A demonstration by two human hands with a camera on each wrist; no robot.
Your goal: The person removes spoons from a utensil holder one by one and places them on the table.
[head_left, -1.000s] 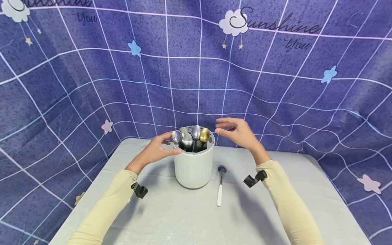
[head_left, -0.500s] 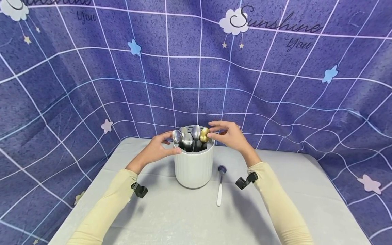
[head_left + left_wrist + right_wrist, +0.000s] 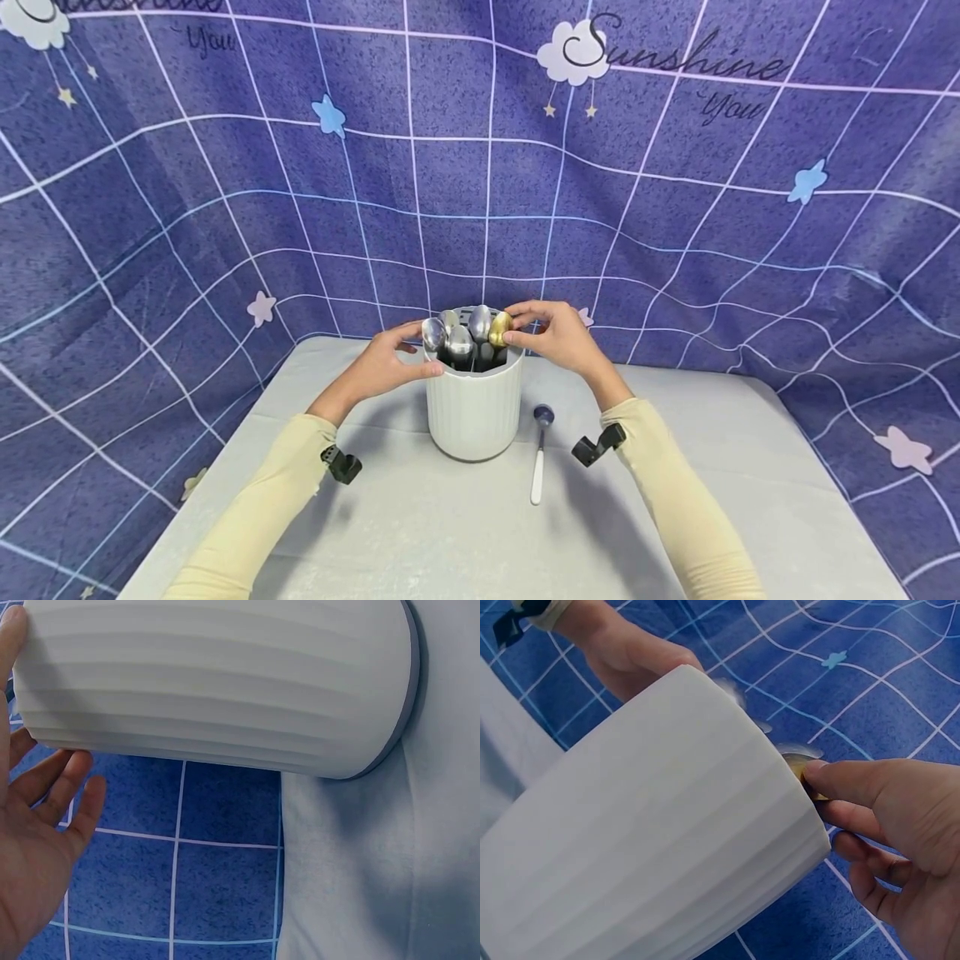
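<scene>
A white ribbed utensil holder point(image 3: 474, 421) stands upright on the table, with several silver spoons point(image 3: 460, 343) in it, bowls up. My left hand point(image 3: 382, 365) holds the holder at its rim, thumb on the near side and fingers farther back; the left wrist view shows the fingertips point(image 3: 79, 761) against its wall. At the holder's right side, my right hand point(image 3: 558, 335) pinches the bowl of a gold spoon point(image 3: 499, 328) between thumb and fingers. In the right wrist view that gold spoon point(image 3: 799, 766) shows partly beside the thumb. Its handle is hidden inside the holder.
A small spoon with a white handle point(image 3: 537, 475) lies on the grey tablecloth point(image 3: 420, 533), right of the holder. Behind the table hangs a purple-blue curtain point(image 3: 480, 183) with a grid pattern. Black wrist cameras point(image 3: 597, 445) are on both sleeves.
My right hand has moved left and slightly down to the gold spoon and now pinches its bowl. The left hand and the holder have stayed in place.
</scene>
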